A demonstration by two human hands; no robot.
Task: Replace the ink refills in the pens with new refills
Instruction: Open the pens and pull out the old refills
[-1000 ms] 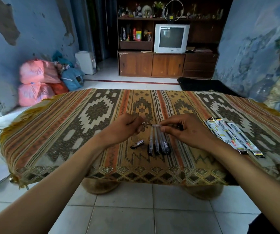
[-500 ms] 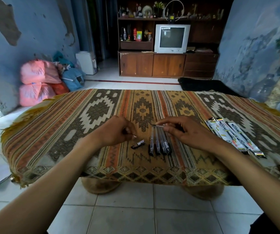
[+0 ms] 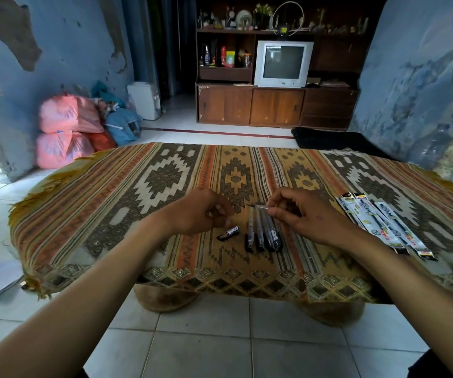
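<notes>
Several black pens lie side by side on the patterned tablecloth. My right hand hovers just above their far ends and pinches an opened pen, whose thin tip points left. My left hand is a short way to the left with its fingers curled round a small dark pen piece that is mostly hidden. A short black pen part with a label lies on the cloth below the left hand. Three new refill packs lie to the right of the right wrist.
The table's near edge runs below the pens, with tiled floor in front. Beyond the table stand pink sacks at the left wall and a wooden cabinet with a television. A dark mat lies behind the table.
The hands met at the pen a second ago. The left hand has since pulled away to the left and down with a small piece, while the right hand keeps the rest.
</notes>
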